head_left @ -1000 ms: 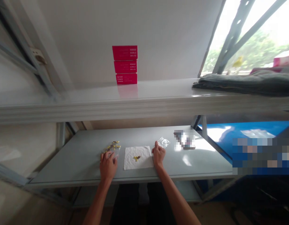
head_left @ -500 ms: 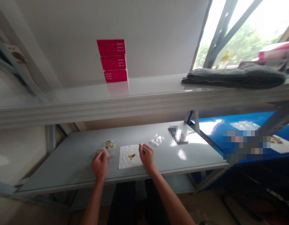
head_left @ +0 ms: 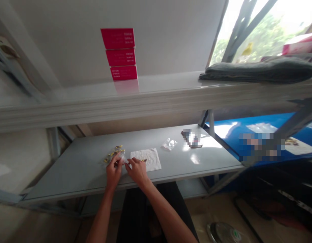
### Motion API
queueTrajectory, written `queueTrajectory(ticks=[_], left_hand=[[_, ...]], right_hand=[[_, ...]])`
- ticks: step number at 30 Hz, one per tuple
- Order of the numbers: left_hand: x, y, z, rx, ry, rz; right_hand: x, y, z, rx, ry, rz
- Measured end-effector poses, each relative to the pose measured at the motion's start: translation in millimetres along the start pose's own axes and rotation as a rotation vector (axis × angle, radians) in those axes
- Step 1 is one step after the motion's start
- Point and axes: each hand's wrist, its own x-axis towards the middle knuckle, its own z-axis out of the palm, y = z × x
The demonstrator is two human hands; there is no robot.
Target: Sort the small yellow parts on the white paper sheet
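My left hand [head_left: 113, 170] is closed on a small clear plastic bag [head_left: 123, 158], its fingers curled around the lower part. At the bag's right edge, the fingertips of my right hand [head_left: 137, 171] are pinched together, seemingly on the plastic. Several small yellow-and-dark pieces [head_left: 118, 147] lie on the grey table just beyond my left hand. A white crinkled cloth or paper sheet [head_left: 152, 158] lies under and beyond my right hand. On it are a few more yellow-and-dark pieces [head_left: 144, 160], partly hidden by that hand.
Another clear plastic bag [head_left: 170, 144] lies right of the white sheet, with a blurred-out object [head_left: 192, 138] farther right. Across the table runs a raised shelf [head_left: 166, 98], carrying stacked red boxes [head_left: 121, 57] and a folded grey cloth [head_left: 259, 71]. A blue table [head_left: 229, 133] stands at right.
My right hand has moved left from the white sheet's right side to the plastic bag. My left hand has shifted slightly right with the bag. The view has tilted down a little.
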Motion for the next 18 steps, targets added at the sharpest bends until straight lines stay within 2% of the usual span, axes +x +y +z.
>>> queueTrajectory(ticks=[6, 14, 18], left_hand=[[0.0, 9.1, 2.3, 0.04, -0.086, 0.029], [-0.8, 2.2, 6.0, -0.081, -0.009, -0.046], [0.9, 0.5, 4.3, -0.073, -0.12, -0.042]], right_hand=[[-0.3, -0.1, -2.1, -0.052, -0.051, -0.038], [-2.6, 5.2, -2.5, 0.091, 0.007, 0.041], [-2.8, 9.7, -1.5, 0.234, 0.008, 0.043]])
